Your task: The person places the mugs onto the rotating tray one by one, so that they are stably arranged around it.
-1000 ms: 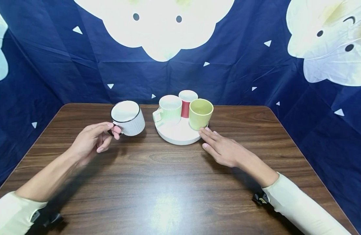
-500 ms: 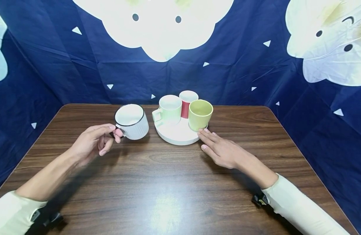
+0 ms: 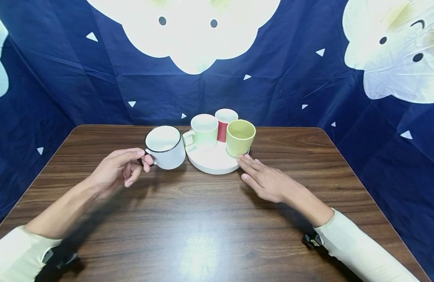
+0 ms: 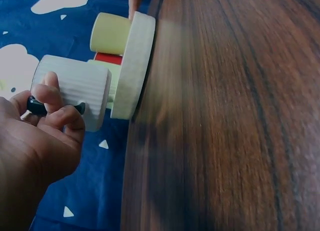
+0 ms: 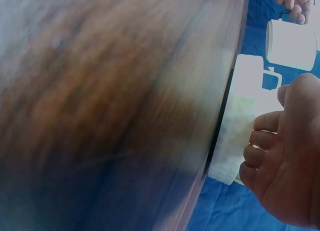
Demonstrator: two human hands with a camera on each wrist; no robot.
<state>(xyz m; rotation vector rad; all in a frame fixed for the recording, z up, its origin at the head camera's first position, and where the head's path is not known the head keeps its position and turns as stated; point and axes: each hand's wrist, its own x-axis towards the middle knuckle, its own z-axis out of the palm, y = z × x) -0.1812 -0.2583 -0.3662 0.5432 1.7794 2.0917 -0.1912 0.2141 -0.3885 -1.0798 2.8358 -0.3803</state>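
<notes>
My left hand [image 3: 118, 170] grips the black handle [image 4: 36, 106] of a white ribbed mug [image 3: 170, 156] with a black rim. The mug is held upright above the table, close by the left side of a round white tray [image 3: 214, 167]. On that tray stand a pale green ribbed mug [image 3: 206, 138] with its handle to the left, a red cup [image 3: 222, 132] with a white inside at the back, and a yellow-green cup [image 3: 239, 144] at the right. With fingers straight, my right hand [image 3: 267, 181] rests its fingertips at the tray's right edge, by the yellow-green cup.
The tray stands toward the far side of a brown wood-grain table [image 3: 202, 211]. Behind the table hangs a dark blue cloth [image 3: 160, 94] printed with white clouds and small triangles. Light sleeves and dark wrist devices [image 3: 311, 240] are on both forearms.
My left hand has carried the white mug rightward and slightly nearer to me, up to the tray's left side. The right hand, the tray and its cups have stayed about where they were.
</notes>
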